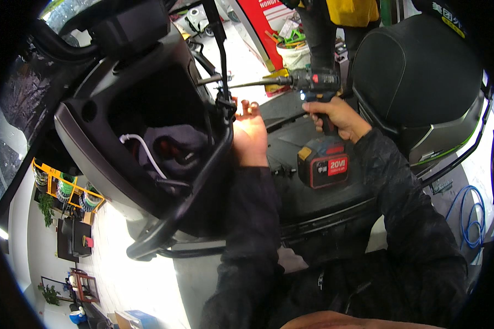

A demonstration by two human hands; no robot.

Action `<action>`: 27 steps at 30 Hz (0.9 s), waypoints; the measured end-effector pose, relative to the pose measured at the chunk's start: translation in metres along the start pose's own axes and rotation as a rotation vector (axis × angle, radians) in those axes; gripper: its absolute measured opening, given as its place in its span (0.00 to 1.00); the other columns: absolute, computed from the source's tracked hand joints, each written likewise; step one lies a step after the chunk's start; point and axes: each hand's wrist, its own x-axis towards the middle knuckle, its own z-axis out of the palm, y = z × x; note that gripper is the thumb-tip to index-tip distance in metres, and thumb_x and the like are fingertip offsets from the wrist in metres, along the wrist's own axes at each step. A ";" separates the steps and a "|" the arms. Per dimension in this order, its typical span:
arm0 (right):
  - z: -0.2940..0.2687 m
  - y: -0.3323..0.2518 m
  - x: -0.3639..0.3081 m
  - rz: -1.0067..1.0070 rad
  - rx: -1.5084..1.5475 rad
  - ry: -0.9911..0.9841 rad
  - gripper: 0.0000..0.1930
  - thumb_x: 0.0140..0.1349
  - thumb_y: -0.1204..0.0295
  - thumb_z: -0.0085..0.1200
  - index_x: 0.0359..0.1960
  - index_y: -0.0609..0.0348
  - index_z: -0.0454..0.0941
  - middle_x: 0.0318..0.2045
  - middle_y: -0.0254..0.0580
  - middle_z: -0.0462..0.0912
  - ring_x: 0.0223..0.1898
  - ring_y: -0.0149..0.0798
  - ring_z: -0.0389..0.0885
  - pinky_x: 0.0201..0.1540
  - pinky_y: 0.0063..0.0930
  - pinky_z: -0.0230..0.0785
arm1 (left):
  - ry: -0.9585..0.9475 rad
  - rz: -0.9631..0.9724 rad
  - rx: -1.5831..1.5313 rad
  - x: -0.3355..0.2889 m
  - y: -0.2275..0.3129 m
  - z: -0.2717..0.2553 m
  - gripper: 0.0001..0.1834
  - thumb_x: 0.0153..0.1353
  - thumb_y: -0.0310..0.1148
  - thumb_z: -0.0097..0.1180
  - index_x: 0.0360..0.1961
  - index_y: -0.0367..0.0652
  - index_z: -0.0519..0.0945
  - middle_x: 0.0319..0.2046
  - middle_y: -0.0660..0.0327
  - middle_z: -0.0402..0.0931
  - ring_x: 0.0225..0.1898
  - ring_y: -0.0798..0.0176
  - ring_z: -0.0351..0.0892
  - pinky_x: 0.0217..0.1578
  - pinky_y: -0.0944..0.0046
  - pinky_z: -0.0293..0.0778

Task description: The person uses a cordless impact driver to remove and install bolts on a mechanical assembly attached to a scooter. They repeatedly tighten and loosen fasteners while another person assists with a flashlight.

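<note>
The right hand is wrapped around the grip of a black cordless driver, which is held above the far part of the scooter's dark footboard, its red-and-black battery pack hanging over the middle, and its long bit pointing left to a black metal frame near the footboard's left end. Just beside that frame, the left hand is turned palm up with fingers bent, and I cannot tell whether they pinch anything. Left of it, a dark cloth and a white tube lie in the front compartment, while the black seat rises beyond the footboard's right edge
</note>
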 end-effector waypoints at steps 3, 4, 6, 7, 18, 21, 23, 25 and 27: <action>0.001 -0.001 -0.002 -0.033 -0.011 -0.007 0.11 0.64 0.64 0.69 0.31 0.56 0.81 0.23 0.29 0.78 0.21 0.24 0.76 0.24 0.22 0.69 | 0.055 0.004 0.013 0.000 0.000 0.001 0.20 0.62 0.36 0.59 0.53 0.35 0.77 0.48 0.56 0.77 0.45 0.55 0.74 0.46 0.53 0.74; 0.001 -0.002 -0.002 -0.024 0.007 -0.029 0.10 0.64 0.65 0.68 0.31 0.56 0.81 0.23 0.29 0.78 0.21 0.24 0.76 0.24 0.22 0.69 | 0.082 0.023 0.038 0.000 0.000 0.002 0.20 0.63 0.37 0.59 0.52 0.36 0.77 0.49 0.56 0.77 0.44 0.55 0.74 0.46 0.54 0.74; 0.000 -0.003 -0.004 -0.014 0.014 -0.028 0.10 0.64 0.65 0.68 0.31 0.56 0.80 0.23 0.29 0.78 0.21 0.24 0.76 0.24 0.22 0.69 | 0.065 0.009 0.013 -0.002 0.000 0.003 0.19 0.64 0.37 0.58 0.52 0.37 0.77 0.49 0.56 0.77 0.44 0.55 0.74 0.44 0.54 0.74; 0.000 -0.004 -0.004 -0.007 0.024 -0.039 0.10 0.64 0.65 0.68 0.31 0.56 0.80 0.23 0.29 0.78 0.21 0.24 0.76 0.24 0.22 0.69 | 0.066 0.017 0.015 -0.002 0.000 0.004 0.19 0.64 0.37 0.58 0.52 0.37 0.76 0.49 0.56 0.77 0.44 0.55 0.74 0.44 0.54 0.74; 0.001 -0.002 -0.004 0.001 0.020 -0.033 0.10 0.66 0.67 0.66 0.31 0.58 0.80 0.23 0.31 0.77 0.23 0.28 0.76 0.27 0.26 0.71 | 0.151 -0.022 0.021 -0.002 -0.001 0.004 0.14 0.67 0.36 0.56 0.49 0.38 0.78 0.47 0.59 0.77 0.45 0.57 0.75 0.45 0.51 0.74; 0.000 -0.002 -0.005 0.001 0.031 -0.028 0.10 0.65 0.68 0.66 0.32 0.60 0.80 0.24 0.32 0.78 0.24 0.29 0.76 0.27 0.26 0.72 | 0.171 -0.010 0.056 -0.003 -0.001 0.006 0.14 0.67 0.35 0.58 0.48 0.39 0.78 0.46 0.60 0.77 0.45 0.58 0.75 0.45 0.52 0.74; -0.001 -0.001 -0.005 0.001 0.051 -0.042 0.10 0.65 0.68 0.66 0.32 0.60 0.81 0.24 0.32 0.78 0.24 0.30 0.77 0.27 0.27 0.72 | 0.204 -0.012 0.056 -0.005 -0.001 0.010 0.13 0.67 0.36 0.58 0.48 0.40 0.78 0.46 0.61 0.77 0.44 0.59 0.75 0.45 0.52 0.74; -0.001 0.000 -0.005 -0.030 0.020 -0.018 0.10 0.64 0.67 0.67 0.32 0.61 0.81 0.24 0.34 0.79 0.23 0.31 0.78 0.27 0.28 0.73 | 0.220 -0.015 0.066 -0.006 -0.001 0.013 0.13 0.67 0.36 0.58 0.48 0.40 0.78 0.45 0.62 0.77 0.44 0.60 0.75 0.46 0.53 0.74; -0.001 0.001 -0.004 -0.044 -0.027 0.021 0.11 0.64 0.67 0.68 0.32 0.62 0.82 0.23 0.35 0.80 0.23 0.31 0.78 0.27 0.28 0.73 | 0.234 -0.019 0.083 -0.006 0.000 0.015 0.13 0.67 0.36 0.58 0.48 0.41 0.78 0.46 0.62 0.78 0.44 0.60 0.74 0.46 0.53 0.73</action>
